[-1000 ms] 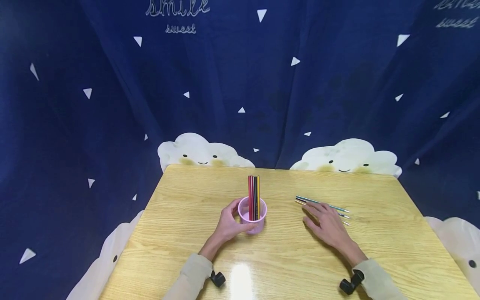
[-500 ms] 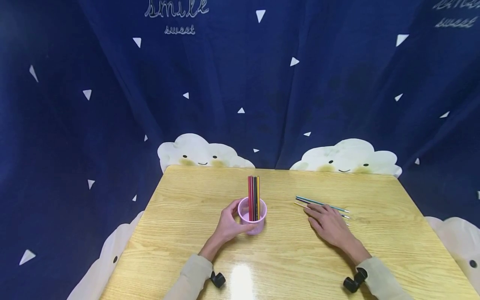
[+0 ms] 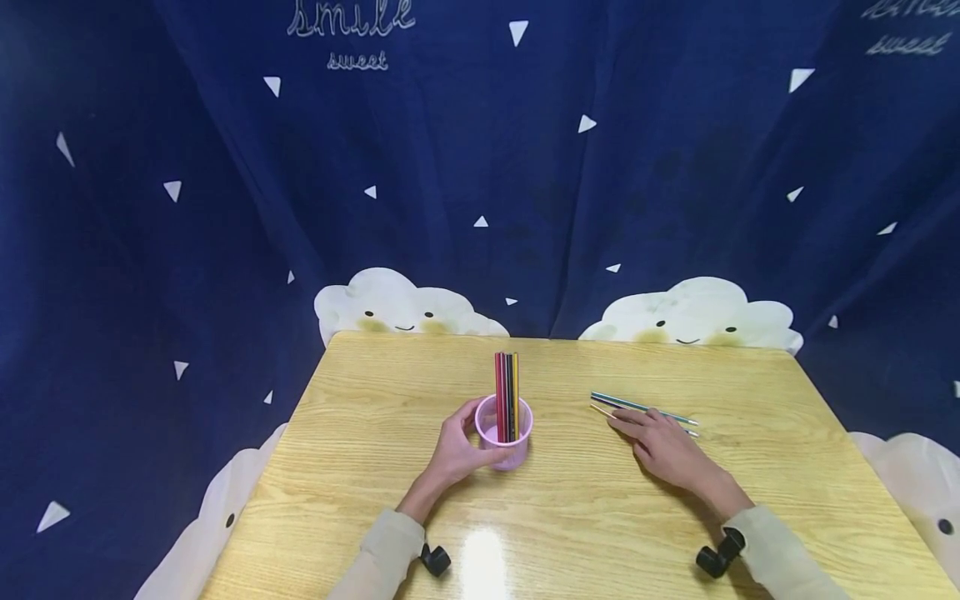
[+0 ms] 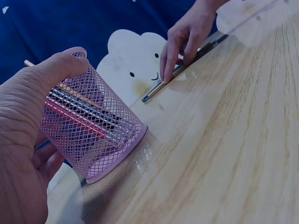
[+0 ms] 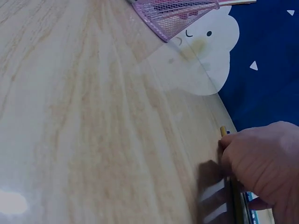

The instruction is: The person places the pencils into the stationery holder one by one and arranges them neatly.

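My left hand (image 3: 455, 448) holds a pink mesh pencil cup (image 3: 512, 456) round its side, thumb across the front. Red pencils (image 3: 500, 396), dark ones and a yellow pencil (image 3: 516, 383) stand in the cup, leaning on its far side. Over to the right, my right hand (image 3: 667, 450) pinches a yellow pencil (image 3: 602, 410) that lies on the table; in the right wrist view its tip (image 5: 223, 130) pokes out past the fingers. Most of its length is hidden under the hand. Just beyond lie a teal pencil (image 3: 626, 403) and a dark blue pencil (image 3: 690, 432), partly covered.
The wooden table (image 3: 570, 525) reaches back to a dark blue curtain (image 3: 450, 150) with white triangles and cloud faces. A bright glare spot (image 3: 482, 562) shows near the front. Black wrist cameras (image 3: 435, 560) sit at both cuffs.
My right hand has shifted slightly right and toward me, its thumb drawing in beneath the fingers at the yellow pencil. That pencil's near end has become hidden. The left hand and cup stay put.
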{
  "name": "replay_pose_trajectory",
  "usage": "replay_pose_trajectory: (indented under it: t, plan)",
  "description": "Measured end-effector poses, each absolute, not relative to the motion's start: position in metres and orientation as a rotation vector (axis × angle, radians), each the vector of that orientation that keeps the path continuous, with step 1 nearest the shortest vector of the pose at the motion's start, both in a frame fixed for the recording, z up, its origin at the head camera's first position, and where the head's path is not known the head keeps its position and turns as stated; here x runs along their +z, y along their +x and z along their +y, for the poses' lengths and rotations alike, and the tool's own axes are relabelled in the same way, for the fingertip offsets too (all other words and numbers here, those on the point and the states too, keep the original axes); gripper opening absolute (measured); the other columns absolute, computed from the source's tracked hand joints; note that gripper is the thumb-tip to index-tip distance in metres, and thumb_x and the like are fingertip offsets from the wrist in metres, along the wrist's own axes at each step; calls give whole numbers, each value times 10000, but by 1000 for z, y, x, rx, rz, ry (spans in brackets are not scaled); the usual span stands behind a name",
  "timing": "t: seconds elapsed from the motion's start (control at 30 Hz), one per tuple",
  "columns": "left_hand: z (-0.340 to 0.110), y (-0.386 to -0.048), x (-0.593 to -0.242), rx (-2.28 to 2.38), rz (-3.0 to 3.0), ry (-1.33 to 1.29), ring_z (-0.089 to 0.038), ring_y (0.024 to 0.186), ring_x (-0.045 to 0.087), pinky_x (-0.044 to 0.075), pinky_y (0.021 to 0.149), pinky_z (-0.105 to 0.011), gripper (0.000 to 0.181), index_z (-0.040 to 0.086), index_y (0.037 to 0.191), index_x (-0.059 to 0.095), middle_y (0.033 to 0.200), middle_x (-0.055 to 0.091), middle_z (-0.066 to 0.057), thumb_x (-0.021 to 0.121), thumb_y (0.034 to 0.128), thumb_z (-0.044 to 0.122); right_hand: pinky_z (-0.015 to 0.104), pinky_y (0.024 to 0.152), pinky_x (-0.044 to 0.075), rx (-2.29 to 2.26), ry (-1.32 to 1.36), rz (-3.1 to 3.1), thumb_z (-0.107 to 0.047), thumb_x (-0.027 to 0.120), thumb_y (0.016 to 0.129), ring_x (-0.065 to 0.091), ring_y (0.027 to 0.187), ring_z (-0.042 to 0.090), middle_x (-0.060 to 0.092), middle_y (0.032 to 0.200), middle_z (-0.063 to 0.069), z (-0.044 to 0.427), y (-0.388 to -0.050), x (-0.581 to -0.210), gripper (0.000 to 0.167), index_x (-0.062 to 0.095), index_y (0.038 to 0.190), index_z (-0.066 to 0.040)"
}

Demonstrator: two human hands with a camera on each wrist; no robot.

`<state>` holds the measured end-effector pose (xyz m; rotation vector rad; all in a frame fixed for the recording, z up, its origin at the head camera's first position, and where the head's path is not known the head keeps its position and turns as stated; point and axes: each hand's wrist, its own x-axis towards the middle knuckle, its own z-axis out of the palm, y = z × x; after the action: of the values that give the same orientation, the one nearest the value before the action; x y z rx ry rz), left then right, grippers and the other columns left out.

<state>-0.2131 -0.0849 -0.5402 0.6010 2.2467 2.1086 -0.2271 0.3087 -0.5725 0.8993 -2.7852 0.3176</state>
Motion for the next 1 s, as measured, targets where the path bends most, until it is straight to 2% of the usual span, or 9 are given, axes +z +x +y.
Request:
replay_pose_trajectory:
  t: [0.1, 0.37, 0.57, 0.73, 0.83, 1.0]
  plan:
    - [-85, -213, -540, 2099, 2260, 597, -465, 1233, 612, 455, 1110, -630, 839, -53, 1429, 557, 1332, 656, -245, 921, 673, -47, 619, 957, 516, 304, 939, -2793, 36, 650, 914, 625, 1188, 411, 633, 1426, 159, 310, -229, -570, 504, 661, 1405, -75]
    - [-86, -211, -540, 2101, 2266, 598, -469, 1241, 606, 450, 1109, -640, 837, -51, 1429, 558, 1344, 652, -240, 922, 675, -43, 649, 1000, 520, 268, 1022, -2765, 117, 671, 839, 648, 1189, 427, 655, 1379, 185, 310, -230, -562, 540, 678, 1359, -29]
    - [-85, -212, -541, 2093, 2269, 567, -468, 1265, 593, 439, 1129, -624, 847, -35, 1440, 556, 1360, 646, -227, 921, 676, -48, 677, 1008, 504, 264, 1008, -2785, 112, 696, 875, 646, 1225, 402, 656, 1369, 200, 307, -230, -561, 486, 682, 1345, -10]
    - [-85, -213, -542, 2087, 2270, 554, -468, 1288, 577, 425, 1147, -609, 853, -27, 1453, 545, 1380, 634, -219, 904, 680, -57, 694, 987, 495, 255, 994, -2804, 141, 706, 834, 658, 1214, 392, 651, 1367, 218, 305, -230, -560, 524, 676, 1341, 10]
    - [-85, -213, -542, 2100, 2259, 566, -484, 1269, 584, 428, 1133, -635, 851, -37, 1445, 549, 1366, 638, -234, 911, 674, -53, 655, 965, 501, 247, 1001, -2794, 160, 699, 788, 675, 1190, 368, 654, 1358, 222, 305, -231, -560, 568, 675, 1337, 17]
    - [-85, -213, -542, 2115, 2249, 596, -497, 1221, 606, 445, 1095, -667, 847, -53, 1427, 560, 1326, 657, -251, 930, 666, -33, 500, 849, 491, 271, 1033, -2734, 171, 678, 760, 693, 1139, 338, 677, 1310, 226, 305, -232, -562, 552, 696, 1294, 31]
